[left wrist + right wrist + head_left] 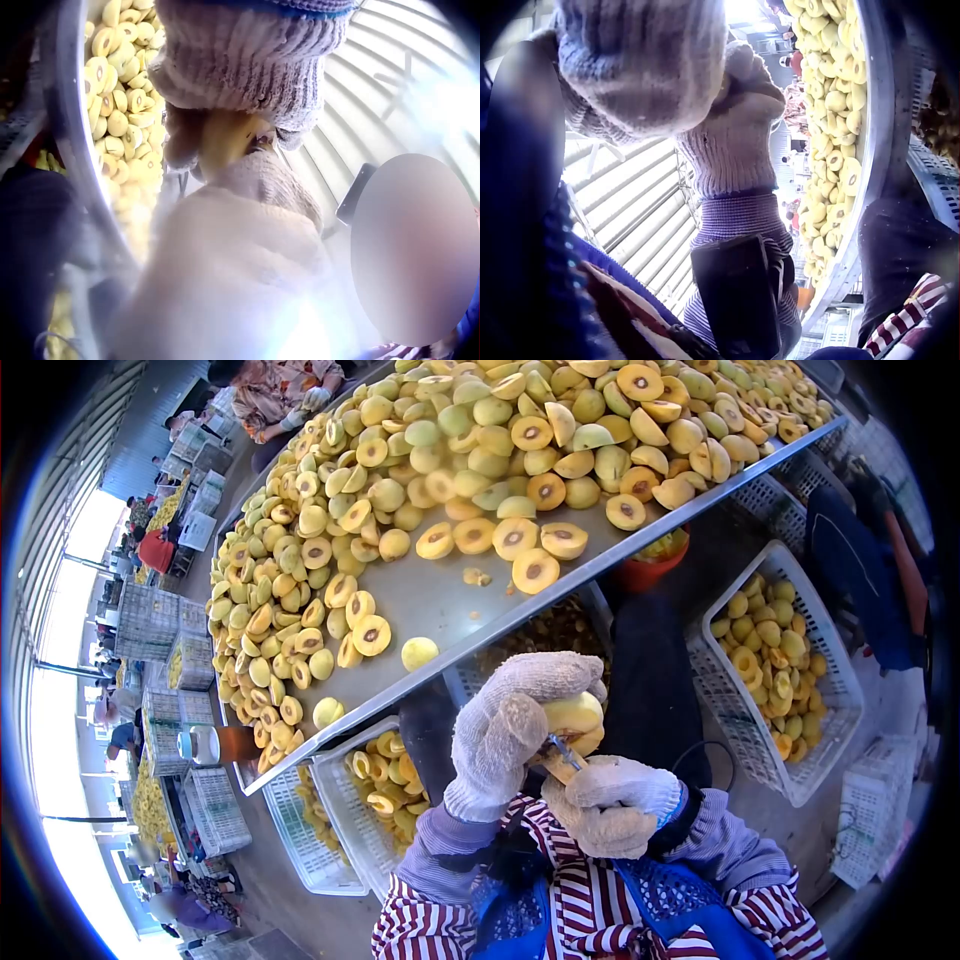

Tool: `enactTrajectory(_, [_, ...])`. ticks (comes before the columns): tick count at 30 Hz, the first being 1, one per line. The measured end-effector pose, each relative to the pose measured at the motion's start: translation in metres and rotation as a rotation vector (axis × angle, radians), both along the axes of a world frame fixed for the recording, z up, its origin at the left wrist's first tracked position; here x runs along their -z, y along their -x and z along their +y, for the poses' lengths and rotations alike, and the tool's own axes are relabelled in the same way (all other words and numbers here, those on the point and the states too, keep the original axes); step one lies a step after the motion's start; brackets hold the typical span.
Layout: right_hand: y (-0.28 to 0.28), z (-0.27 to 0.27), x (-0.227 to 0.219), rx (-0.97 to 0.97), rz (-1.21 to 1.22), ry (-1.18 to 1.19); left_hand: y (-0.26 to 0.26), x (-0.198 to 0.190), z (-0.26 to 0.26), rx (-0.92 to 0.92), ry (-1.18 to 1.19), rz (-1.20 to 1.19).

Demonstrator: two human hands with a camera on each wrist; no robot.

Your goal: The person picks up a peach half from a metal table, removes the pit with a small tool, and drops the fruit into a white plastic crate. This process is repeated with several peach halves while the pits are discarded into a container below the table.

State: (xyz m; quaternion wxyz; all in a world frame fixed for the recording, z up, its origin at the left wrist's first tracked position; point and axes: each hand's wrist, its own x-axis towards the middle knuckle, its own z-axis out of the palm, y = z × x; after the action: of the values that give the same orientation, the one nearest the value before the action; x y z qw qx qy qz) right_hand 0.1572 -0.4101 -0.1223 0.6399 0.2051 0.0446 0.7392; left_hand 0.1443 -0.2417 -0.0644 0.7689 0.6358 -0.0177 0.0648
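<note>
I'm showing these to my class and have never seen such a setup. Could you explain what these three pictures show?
There is no machine here: a person in knitted gloves does the work. The head picture comes from a camera worn on the head, looking forward and down. The other two come from cameras on the left and right wrists, so a glove looms large in each. On the metal table lie a great many yellow fruit halves, some showing brown centres. The left hand holds a yellow fruit; the right hand holds a small metal tool up to it. Plastic crates of fruit stand to the person's left and right.
</note>
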Motion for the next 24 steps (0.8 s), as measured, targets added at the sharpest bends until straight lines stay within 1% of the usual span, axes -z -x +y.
enactTrajectory(1, [0.001, 0.002, 0.006, 0.011, -0.016, -0.044, 0.001, 0.000, -0.003, -0.017, 0.042, 0.015])
enactTrajectory(3, [0.000, 0.002, 0.005, 0.037, -0.095, -0.013, 0.002, -0.002, -0.009, -0.061, 0.156, 0.067])
enactTrajectory(5, [-0.006, 0.000, -0.012, 0.069, -0.216, 0.142, 0.003, -0.005, -0.015, -0.079, 0.275, 0.108])
enactTrajectory(7, [0.005, 0.007, 0.010, 0.013, -0.153, -0.092, 0.006, -0.005, -0.018, -0.072, 0.401, 0.137])
enactTrajectory(9, [0.006, 0.001, 0.013, 0.012, -0.316, -0.007, 0.006, -0.001, -0.021, -0.096, 0.716, 0.367])
enactTrajectory(10, [-0.011, -0.002, -0.026, 0.049, -0.514, 0.194, 0.006, -0.002, -0.020, -0.150, 0.638, 0.355])
enactTrajectory(12, [-0.024, -0.005, -0.044, 0.001, -0.562, 0.431, 0.007, -0.002, -0.013, -0.261, 0.503, 0.318])
enactTrajectory(13, [-0.025, -0.006, -0.043, 0.061, -0.603, 0.453, 0.007, 0.001, -0.003, -0.323, 0.445, 0.291])
enactTrajectory(14, [-0.023, -0.007, -0.042, 0.124, -0.644, 0.471, 0.008, 0.015, 0.011, -0.397, 0.379, 0.205])
enactTrajectory(15, [-0.022, -0.008, -0.040, 0.191, -0.680, 0.488, 0.020, 0.016, 0.031, -0.413, 0.338, 0.222])
enactTrajectory(16, [-0.024, -0.007, -0.033, 0.229, -0.653, 0.434, 0.030, 0.025, 0.046, -0.586, 0.238, 0.168])
enactTrajectory(17, [-0.027, -0.007, -0.031, 0.202, -0.706, 0.493, 0.044, 0.043, 0.074, -0.788, -0.063, 0.140])
enactTrajectory(18, [-0.031, -0.007, -0.030, 0.175, -0.760, 0.550, 0.058, 0.046, 0.094, -0.880, -0.227, 0.201])
enactTrajectory(19, [-0.034, -0.004, -0.030, 0.152, -0.814, 0.607, 0.078, 0.059, 0.123, -0.868, -0.637, 0.395])
enactTrajectory(20, [-0.033, 0.004, -0.036, 0.186, -0.881, 0.694, 0.094, 0.070, 0.148, -0.792, -1.212, 0.348])
enactTrajectory(21, [-0.034, 0.010, -0.035, 0.106, -0.871, 0.674, 0.105, 0.075, 0.162, -0.662, -1.777, 0.288])
enactTrajectory(23, [-0.040, 0.023, -0.033, -0.043, -0.859, 0.635, 0.085, 0.076, 0.172, -0.724, -1.356, 0.325])
enactTrajectory(24, [-0.038, 0.030, -0.036, -0.082, -0.943, 0.654, 0.071, 0.077, 0.178, -0.743, -1.143, 0.338])
